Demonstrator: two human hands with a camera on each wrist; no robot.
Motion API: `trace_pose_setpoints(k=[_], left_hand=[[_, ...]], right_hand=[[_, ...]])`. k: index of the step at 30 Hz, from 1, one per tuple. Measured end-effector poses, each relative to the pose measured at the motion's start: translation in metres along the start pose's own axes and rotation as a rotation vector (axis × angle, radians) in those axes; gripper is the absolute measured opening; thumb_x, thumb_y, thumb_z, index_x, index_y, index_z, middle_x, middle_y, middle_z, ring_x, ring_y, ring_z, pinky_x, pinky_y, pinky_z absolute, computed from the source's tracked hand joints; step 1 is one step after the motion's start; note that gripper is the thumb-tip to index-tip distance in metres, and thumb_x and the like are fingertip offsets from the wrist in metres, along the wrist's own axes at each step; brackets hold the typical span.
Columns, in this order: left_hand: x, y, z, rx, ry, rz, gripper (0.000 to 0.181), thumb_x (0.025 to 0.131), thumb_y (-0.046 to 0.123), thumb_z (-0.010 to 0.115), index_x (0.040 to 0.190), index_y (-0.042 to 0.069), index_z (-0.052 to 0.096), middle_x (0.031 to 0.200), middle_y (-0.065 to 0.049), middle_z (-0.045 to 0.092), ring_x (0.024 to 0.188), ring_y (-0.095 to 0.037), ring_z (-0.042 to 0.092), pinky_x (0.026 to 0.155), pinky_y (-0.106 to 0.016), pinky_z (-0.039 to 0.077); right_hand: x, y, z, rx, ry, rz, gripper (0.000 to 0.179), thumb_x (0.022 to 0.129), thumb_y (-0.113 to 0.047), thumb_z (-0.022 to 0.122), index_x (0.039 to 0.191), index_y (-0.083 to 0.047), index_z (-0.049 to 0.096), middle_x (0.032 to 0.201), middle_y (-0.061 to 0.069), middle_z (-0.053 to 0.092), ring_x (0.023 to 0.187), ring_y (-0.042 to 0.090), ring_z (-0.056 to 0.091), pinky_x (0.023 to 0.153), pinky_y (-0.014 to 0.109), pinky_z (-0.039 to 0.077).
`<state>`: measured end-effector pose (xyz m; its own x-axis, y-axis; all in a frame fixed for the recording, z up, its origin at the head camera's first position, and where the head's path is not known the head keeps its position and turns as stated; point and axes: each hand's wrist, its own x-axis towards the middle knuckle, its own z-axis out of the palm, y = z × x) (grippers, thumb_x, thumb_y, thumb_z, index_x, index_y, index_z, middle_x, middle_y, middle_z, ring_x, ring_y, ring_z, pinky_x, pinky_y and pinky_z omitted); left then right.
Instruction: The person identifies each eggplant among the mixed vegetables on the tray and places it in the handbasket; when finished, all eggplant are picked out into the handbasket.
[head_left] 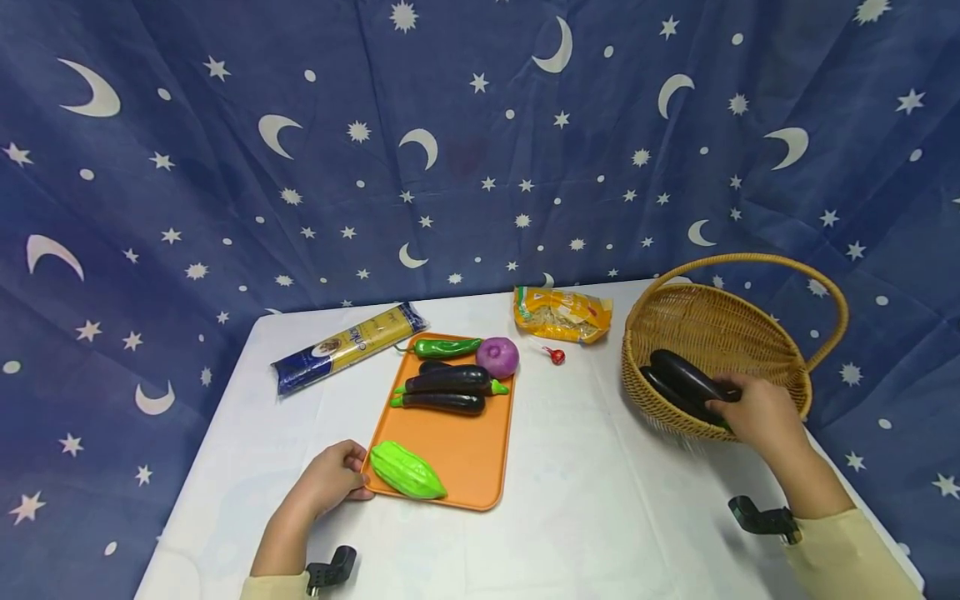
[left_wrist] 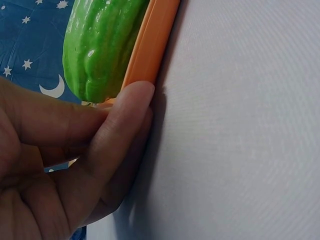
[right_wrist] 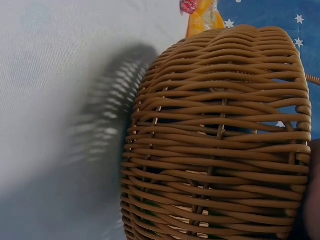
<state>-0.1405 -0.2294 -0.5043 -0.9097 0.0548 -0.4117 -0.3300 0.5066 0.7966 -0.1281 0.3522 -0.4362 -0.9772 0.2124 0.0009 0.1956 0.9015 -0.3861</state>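
Observation:
At the near left corner of an orange tray (head_left: 472, 454), my left hand (head_left: 335, 477) pinches the rim between thumb and fingers. Beside those fingers a bright green ridged gourd (head_left: 407, 471) lies on the tray. Dark eggplants (head_left: 444, 403) lie across its middle, with a green chili pepper (head_left: 447, 348) and a purple onion (head_left: 498, 357) at the far end. Inside a wicker basket (head_left: 738, 333) on the right, my right hand (head_left: 763, 414) grips the near end of an eggplant (head_left: 686, 377). Another dark eggplant (head_left: 660, 390) lies beside it. In the right wrist view, the basket wall hides most of the hand.
A blue and yellow pasta packet (head_left: 348, 346) lies behind the tray's left side. An orange food bag (head_left: 562, 314) and a small red item (head_left: 555, 356) lie between tray and basket. The basket's handle (head_left: 750, 258) arches upward. A starry blue curtain (head_left: 450, 200) hangs behind the white table (head_left: 577, 467).

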Motion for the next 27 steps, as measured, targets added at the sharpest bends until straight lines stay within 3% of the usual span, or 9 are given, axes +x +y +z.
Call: trace_pose_setpoints(k=[9, 16, 22, 27], left_hand=[[0.000, 0.001, -0.001, 0.003, 0.000, -0.005, 0.033, 0.084, -0.013, 0.064, 0.116, -0.008, 0.054, 0.093, -0.014, 0.049, 0.068, -0.019, 0.064, 0.063, -0.035, 0.063], [0.000, 0.001, -0.002, -0.003, 0.001, -0.006, 0.033, 0.084, -0.013, 0.064, 0.115, -0.008, 0.054, 0.092, -0.013, 0.048, 0.067, -0.020, 0.064, 0.063, -0.035, 0.063], [-0.001, 0.002, -0.002, -0.007, 0.000, -0.005, 0.032, 0.084, -0.013, 0.064, 0.114, -0.008, 0.054, 0.092, -0.013, 0.049, 0.067, -0.020, 0.064, 0.063, -0.036, 0.063], [-0.001, 0.002, -0.001, -0.014, -0.002, -0.003, 0.032, 0.084, -0.013, 0.063, 0.114, -0.008, 0.054, 0.091, -0.014, 0.048, 0.067, -0.020, 0.064, 0.063, -0.036, 0.063]], right_hand=[[0.002, 0.002, -0.010, -0.034, -0.015, -0.030, 0.053, 0.086, -0.018, 0.077, 0.129, 0.007, 0.057, 0.108, 0.035, 0.064, 0.085, 0.047, 0.060, 0.063, 0.052, 0.048], [0.005, 0.000, -0.014, 0.010, 0.031, -0.117, 0.064, 0.086, -0.024, 0.079, 0.139, 0.002, 0.053, 0.127, 0.038, 0.055, 0.102, 0.057, 0.056, 0.075, 0.066, 0.048], [0.006, -0.014, -0.017, 0.037, 0.029, -0.111, 0.071, 0.087, -0.030, 0.078, 0.144, 0.001, 0.048, 0.138, 0.038, 0.046, 0.115, 0.060, 0.048, 0.083, 0.073, 0.046], [0.005, -0.032, -0.019, 0.079, 0.070, -0.139, 0.069, 0.089, -0.033, 0.077, 0.144, -0.002, 0.049, 0.138, 0.034, 0.049, 0.116, 0.057, 0.049, 0.083, 0.072, 0.046]])
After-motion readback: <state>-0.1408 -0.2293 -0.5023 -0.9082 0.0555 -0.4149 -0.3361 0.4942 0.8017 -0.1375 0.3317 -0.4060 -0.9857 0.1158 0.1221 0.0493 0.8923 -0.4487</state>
